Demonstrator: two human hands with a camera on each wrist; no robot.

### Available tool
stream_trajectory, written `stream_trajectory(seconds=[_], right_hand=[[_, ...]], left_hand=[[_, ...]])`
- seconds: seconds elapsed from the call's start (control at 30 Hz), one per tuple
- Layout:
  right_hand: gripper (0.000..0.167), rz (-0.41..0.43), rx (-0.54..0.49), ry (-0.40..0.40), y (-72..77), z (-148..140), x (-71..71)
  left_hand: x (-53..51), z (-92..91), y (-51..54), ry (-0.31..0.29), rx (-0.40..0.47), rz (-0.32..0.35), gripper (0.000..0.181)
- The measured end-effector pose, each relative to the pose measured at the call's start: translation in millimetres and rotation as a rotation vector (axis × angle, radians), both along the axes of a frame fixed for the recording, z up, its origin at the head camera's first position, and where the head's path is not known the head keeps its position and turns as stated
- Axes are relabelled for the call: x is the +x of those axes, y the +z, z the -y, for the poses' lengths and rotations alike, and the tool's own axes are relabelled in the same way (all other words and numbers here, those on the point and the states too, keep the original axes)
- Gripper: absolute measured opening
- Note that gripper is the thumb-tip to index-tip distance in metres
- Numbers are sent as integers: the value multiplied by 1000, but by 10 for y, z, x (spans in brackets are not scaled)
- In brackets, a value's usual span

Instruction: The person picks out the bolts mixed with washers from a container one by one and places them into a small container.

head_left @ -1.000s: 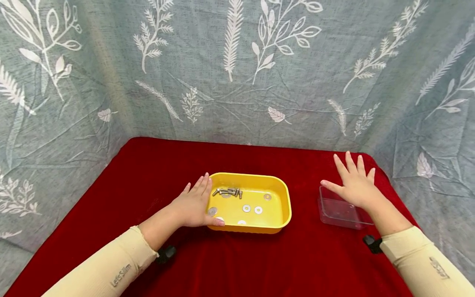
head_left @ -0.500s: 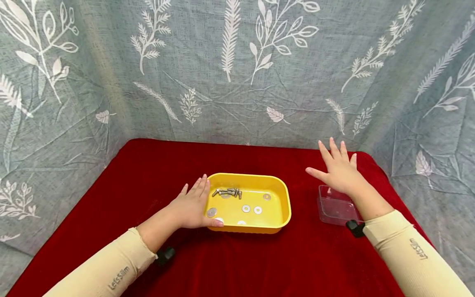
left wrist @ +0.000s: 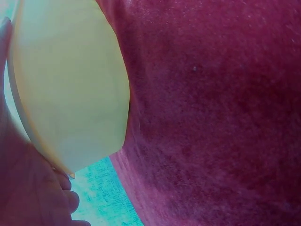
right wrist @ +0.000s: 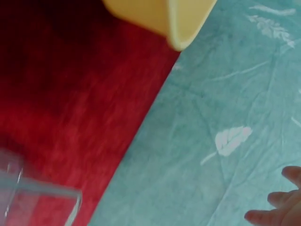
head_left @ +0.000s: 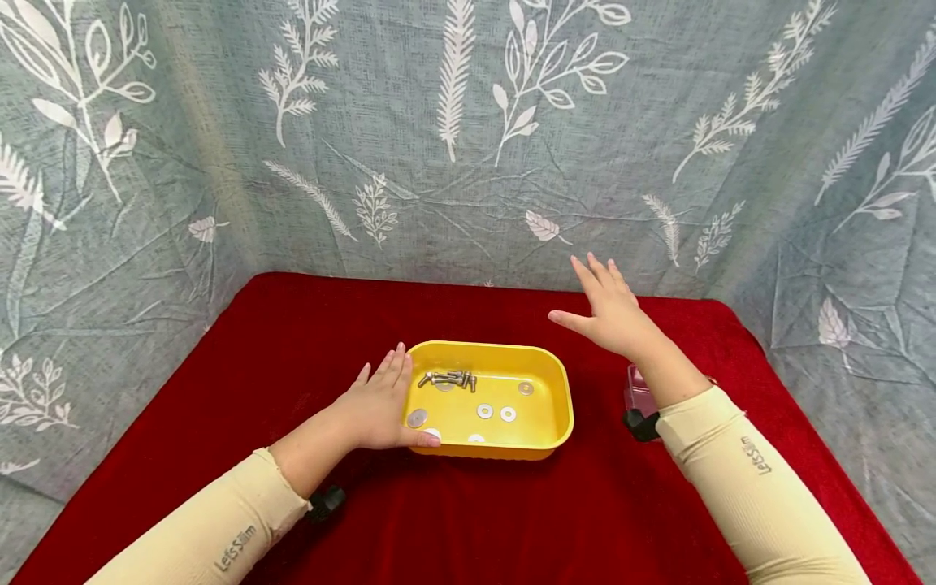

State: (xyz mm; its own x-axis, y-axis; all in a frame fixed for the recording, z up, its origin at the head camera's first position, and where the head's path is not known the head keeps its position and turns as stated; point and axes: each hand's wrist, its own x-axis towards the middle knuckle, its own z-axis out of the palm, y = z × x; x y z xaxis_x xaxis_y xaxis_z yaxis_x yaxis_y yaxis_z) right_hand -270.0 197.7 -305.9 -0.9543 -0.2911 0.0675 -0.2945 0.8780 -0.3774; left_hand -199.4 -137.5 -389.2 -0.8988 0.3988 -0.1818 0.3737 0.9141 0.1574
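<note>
A yellow tray (head_left: 490, 451) stands on the red cloth, holding several screws (head_left: 452, 379) in a heap at its back left and several flat washers (head_left: 508, 413). My left hand (head_left: 376, 410) rests along the tray's left end, thumb over the front rim; in the left wrist view its fingers lie against the tray wall (left wrist: 70, 84). In the air beyond the tray's back right corner is my right hand (head_left: 614, 318), fingers spread, touching nothing. Part of it shows at the lower right of the right wrist view.
A clear plastic box (head_left: 639, 390) is on the cloth to the right, mostly hidden under my right forearm; its rim (right wrist: 42, 187) shows in the right wrist view. Patterned grey-green curtain (head_left: 409, 162) hangs behind and at both sides of the red-covered table (head_left: 329, 317).
My right hand has moved left from over the clear box toward the yellow tray, its forearm now covering much of the box. The left hand has stayed on the tray.
</note>
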Motion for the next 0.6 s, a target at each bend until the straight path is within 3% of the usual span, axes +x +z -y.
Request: stream_trajectory(seconds=[0.23,0.6], right_hand=[[82,21,-213,70,-62,216,-56],[47,66,-456,112,-277,513,-148]], left_hand=[[12,3,0,1,9,2,126],[24,-6,10,5,12,3,126]])
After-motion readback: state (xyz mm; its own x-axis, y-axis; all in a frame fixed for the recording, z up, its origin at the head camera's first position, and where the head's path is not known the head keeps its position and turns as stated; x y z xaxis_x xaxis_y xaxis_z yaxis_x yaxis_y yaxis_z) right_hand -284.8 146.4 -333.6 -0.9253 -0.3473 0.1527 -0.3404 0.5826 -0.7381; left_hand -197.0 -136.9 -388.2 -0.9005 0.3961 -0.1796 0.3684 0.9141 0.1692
